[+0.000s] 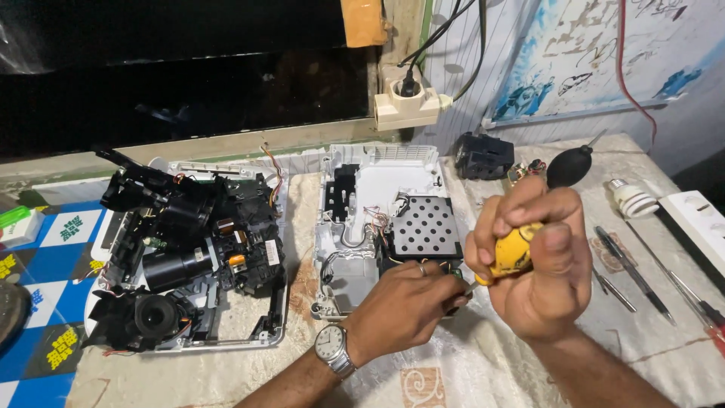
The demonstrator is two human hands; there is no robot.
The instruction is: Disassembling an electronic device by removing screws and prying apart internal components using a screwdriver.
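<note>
My right hand (538,261) is closed around a yellow screwdriver handle (512,253), whose shaft points down and left toward the lower right corner of an opened white device shell (377,177). My left hand (404,306), with a wristwatch (332,349) on the wrist, rests at that corner with fingers on a small dark part by the screwdriver tip; the part itself is mostly hidden. Inside the shell lie a black perforated plate (427,227) and loose wires. A second white shell (264,332) at the left carries black lens and optics parts (181,242).
A black air blower (570,166) and a small black block (483,155) lie behind my right hand. Pens and thin tools (630,268) lie at the right, beside a white bulb (630,198) and a white strip (698,223). A wall socket (408,102) hangs behind.
</note>
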